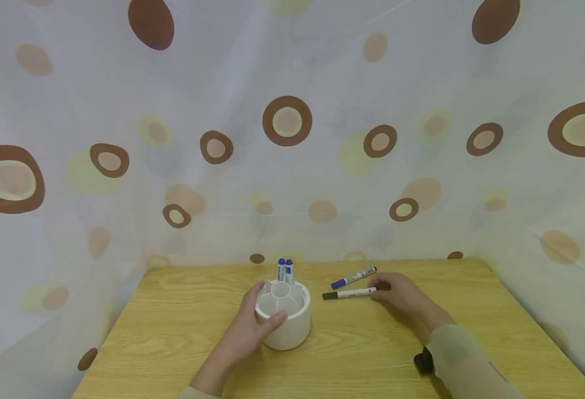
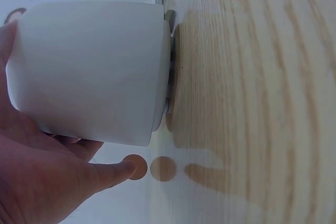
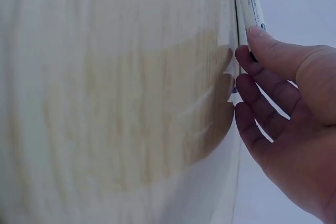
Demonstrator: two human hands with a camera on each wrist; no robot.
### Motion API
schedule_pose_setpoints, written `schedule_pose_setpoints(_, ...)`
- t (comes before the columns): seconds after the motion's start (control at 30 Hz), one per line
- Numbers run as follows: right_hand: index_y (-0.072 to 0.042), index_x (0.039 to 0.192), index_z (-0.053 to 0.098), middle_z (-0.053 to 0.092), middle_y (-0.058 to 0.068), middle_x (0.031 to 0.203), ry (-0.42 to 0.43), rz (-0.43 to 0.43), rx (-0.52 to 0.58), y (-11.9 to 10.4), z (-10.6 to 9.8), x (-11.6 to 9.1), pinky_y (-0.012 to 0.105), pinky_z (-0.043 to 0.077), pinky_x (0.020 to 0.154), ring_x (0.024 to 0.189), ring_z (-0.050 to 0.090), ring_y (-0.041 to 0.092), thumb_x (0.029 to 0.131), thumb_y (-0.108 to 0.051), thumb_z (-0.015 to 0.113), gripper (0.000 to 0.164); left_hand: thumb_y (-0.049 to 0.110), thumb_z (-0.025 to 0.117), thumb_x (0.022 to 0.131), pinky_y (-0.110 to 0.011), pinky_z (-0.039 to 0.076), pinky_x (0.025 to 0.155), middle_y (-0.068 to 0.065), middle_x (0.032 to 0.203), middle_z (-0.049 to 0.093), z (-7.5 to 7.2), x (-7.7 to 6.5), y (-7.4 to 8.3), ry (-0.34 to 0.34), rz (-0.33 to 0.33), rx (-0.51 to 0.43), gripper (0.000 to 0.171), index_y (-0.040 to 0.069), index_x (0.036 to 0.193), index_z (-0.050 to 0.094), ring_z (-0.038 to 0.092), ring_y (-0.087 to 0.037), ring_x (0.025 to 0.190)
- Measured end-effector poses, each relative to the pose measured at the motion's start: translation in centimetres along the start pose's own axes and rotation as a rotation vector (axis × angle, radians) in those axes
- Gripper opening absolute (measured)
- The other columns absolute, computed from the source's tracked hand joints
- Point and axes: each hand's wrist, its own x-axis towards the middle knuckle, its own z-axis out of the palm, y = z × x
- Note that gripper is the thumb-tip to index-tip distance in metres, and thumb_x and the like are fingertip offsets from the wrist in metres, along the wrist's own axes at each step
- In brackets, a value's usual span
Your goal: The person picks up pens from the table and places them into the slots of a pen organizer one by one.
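A white round pen holder (image 1: 292, 331) with several compartments stands on the table, its smooth wall (image 2: 89, 72) large in the left wrist view. My left hand (image 1: 250, 322) grips it from the left, thumb over the near rim and fingers around the side. Two blue-capped markers (image 1: 281, 270) stand upright in its rear part. To the right, my right hand (image 1: 399, 293) pinches the right end of a white marker with a black cap (image 1: 349, 293). In the right wrist view, thumb and forefinger meet at the end of this marker (image 3: 251, 3). Just behind it lies a blue-capped marker (image 1: 354, 278).
The wooden table (image 1: 173, 332) ends at the back against a patterned curtain (image 1: 322, 166) with brown and yellow spots. Curtain also hangs along both sides. A small black object (image 1: 424, 361) sits at the right sleeve's cuff.
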Motion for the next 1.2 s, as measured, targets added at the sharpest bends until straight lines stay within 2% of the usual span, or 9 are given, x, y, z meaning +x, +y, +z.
schedule_pose_setpoints(0.1,-0.012,0.115,0.077,0.074,0.002,0.116,0.011,0.014,0.039,0.0,0.1,-0.3,0.053,0.055,0.100,0.111,0.067,0.025,0.106,-0.015,0.077,0.010,0.051,0.080,0.099,-0.076,0.030,0.123,-0.032,0.173,0.030,0.0,0.0,-0.1,0.001,-0.002,0.005,0.105,0.004,0.174,0.022,0.040,-0.057,0.152)
schedule_pose_setpoints(0.33,-0.009,0.125,0.076,0.074,0.003,0.116,0.077,0.042,0.100,-0.7,0.4,-1.0,0.050,0.056,0.095,0.107,0.066,0.024,0.109,-0.020,0.073,0.019,0.052,0.080,0.099,-0.076,0.030,0.122,-0.033,0.172,0.030,-0.1,-0.1,-0.1,0.002,-0.001,0.009,0.106,0.004,0.174,0.022,0.040,-0.057,0.152)
schedule_pose_setpoints(0.47,-0.008,0.129,0.075,0.075,0.007,0.122,0.117,0.071,0.140,-1.6,0.5,-1.5,0.054,0.057,0.100,0.117,0.069,0.031,0.112,-0.024,0.070,0.025,0.052,0.081,0.099,-0.077,0.030,0.122,-0.032,0.173,0.031,-0.1,0.0,0.0,0.001,-0.001,0.008,0.106,0.006,0.174,0.022,0.040,-0.057,0.152)
schedule_pose_setpoints(0.8,-0.006,0.143,0.070,0.073,0.013,0.135,0.180,0.142,0.196,-4.0,0.6,-2.0,0.058,0.057,0.106,0.129,0.066,0.037,0.112,-0.041,0.067,0.046,0.053,0.080,0.099,-0.077,0.030,0.122,-0.031,0.173,0.032,-0.1,0.0,0.0,-0.001,-0.007,0.010,0.106,0.007,0.175,0.022,0.041,-0.056,0.152)
schedule_pose_setpoints(0.93,-0.008,0.144,0.069,0.073,0.010,0.131,0.212,0.153,0.224,-5.0,0.5,-2.3,0.057,0.056,0.106,0.129,0.066,0.035,0.112,-0.045,0.066,0.050,0.051,0.081,0.099,-0.076,0.030,0.123,-0.031,0.173,0.032,-0.2,0.0,0.1,-0.002,-0.009,0.002,0.105,0.007,0.174,0.022,0.041,-0.056,0.152)
schedule_pose_setpoints(1.2,-0.008,0.137,0.071,0.074,0.012,0.124,0.301,0.127,0.257,-6.7,0.4,-2.7,0.053,0.057,0.103,0.125,0.067,0.033,0.112,-0.045,0.065,0.045,0.052,0.080,0.099,-0.077,0.031,0.121,-0.032,0.173,0.031,-0.2,-0.1,0.2,-0.011,-0.014,0.012,0.106,0.006,0.174,0.022,0.041,-0.057,0.152)
